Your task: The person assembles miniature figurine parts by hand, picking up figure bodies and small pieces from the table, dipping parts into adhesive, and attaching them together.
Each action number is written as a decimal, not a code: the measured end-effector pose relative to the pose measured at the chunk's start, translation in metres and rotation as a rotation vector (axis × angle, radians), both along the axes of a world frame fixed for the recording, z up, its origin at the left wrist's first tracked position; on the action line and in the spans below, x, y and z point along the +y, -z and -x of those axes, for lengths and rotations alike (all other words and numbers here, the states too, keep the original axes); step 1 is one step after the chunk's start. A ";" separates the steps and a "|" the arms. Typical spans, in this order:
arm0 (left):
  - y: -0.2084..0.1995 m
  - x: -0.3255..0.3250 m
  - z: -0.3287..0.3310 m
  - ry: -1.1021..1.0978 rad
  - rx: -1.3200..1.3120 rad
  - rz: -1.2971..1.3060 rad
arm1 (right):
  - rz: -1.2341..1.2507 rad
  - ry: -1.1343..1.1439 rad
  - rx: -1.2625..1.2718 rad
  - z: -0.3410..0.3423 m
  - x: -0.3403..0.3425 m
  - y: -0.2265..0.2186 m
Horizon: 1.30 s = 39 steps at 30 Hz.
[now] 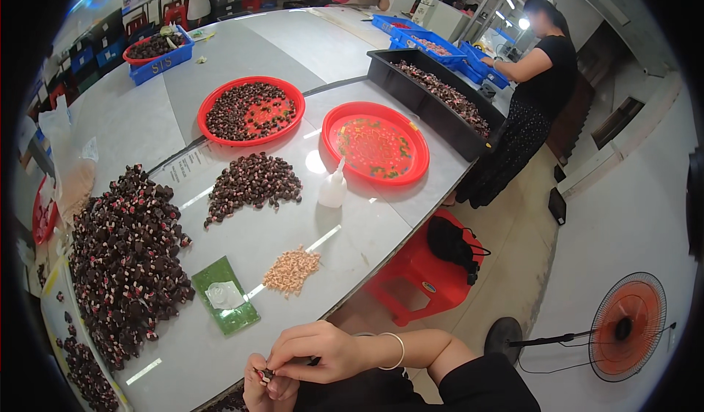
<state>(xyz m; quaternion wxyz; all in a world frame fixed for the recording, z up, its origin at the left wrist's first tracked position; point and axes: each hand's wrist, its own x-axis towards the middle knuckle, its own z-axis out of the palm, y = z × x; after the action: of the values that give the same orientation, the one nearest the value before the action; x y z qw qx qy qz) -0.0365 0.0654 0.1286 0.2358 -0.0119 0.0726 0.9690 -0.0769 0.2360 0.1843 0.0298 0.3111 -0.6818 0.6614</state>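
Note:
At the table's near edge, my left hand pinches a small dark piece with pale and reddish spots. My right hand closes in on it from above, thumb and fingertips pressed together at the piece. Whether the right fingers hold a separate part is hidden. Just beyond lies a green board with a whitish, glossy patch on it. To its right is a small heap of tan bits. A big pile of dark pieces with pink and pale parts spreads at left; a smaller dark pile sits farther back.
A white squeeze bottle stands near a red tray with scattered bits. Another red tray holds dark pieces. A long black bin lines the right edge. A red stool, a fan and a standing person are right.

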 end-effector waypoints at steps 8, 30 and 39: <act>-0.012 -0.008 0.000 0.002 -0.009 -0.081 | -0.129 0.112 0.319 0.018 0.024 -0.033; 0.008 -0.029 0.009 -0.014 0.141 -0.163 | 0.063 0.013 0.543 0.056 -0.019 -0.093; 0.009 -0.026 0.015 -0.023 0.162 -0.140 | 0.065 0.015 0.557 0.059 -0.017 -0.094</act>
<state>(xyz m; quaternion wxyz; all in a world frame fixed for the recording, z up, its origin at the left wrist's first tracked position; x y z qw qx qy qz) -0.0515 0.0395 0.1201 0.2181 0.0823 0.0233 0.9722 -0.1360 0.2187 0.2785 0.2306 0.4747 -0.6282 0.5717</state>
